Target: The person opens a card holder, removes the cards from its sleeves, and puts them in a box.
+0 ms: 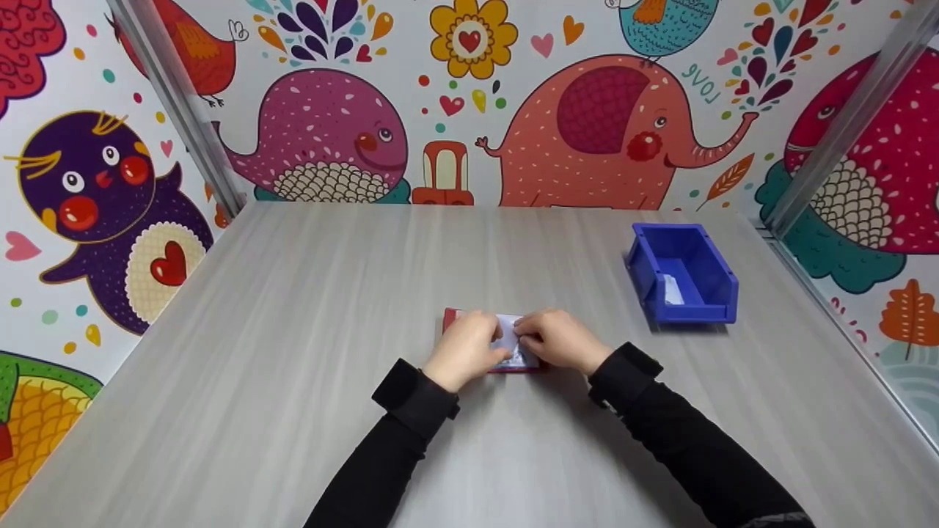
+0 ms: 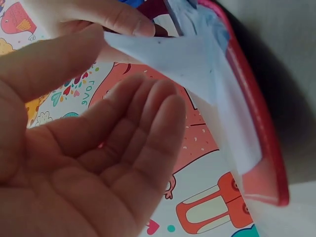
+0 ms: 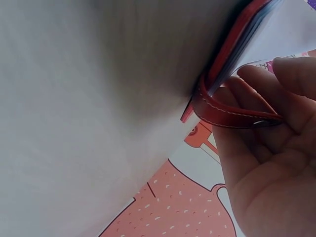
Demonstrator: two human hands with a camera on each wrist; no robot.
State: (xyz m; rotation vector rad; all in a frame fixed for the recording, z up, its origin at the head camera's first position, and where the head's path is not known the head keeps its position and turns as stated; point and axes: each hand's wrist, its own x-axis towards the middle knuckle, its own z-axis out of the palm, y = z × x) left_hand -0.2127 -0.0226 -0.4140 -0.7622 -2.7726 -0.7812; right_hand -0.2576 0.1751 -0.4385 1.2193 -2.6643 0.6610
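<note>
A small red booklet (image 1: 448, 320) with white pages and clear sleeves lies on the table between both hands. One white page (image 2: 168, 61) rises from it, its free corner right at the thumb tip of my left hand (image 1: 467, 347). The other left fingers curve loosely, apart from that thumb. From the right side, my right hand (image 1: 563, 339) pinches the raised page near its edge. A red stitched strap (image 3: 229, 116) with a metal snap sticks out from the booklet's right end, across the right fingers. The right index finger is partly hidden.
A blue plastic bin (image 1: 682, 282) with a white label inside stands at the back right of the pale wood-grain table (image 1: 293, 308). Printed cartoon walls (image 1: 469, 110) close off the back and both sides, with metal posts (image 1: 183, 110) at the corners.
</note>
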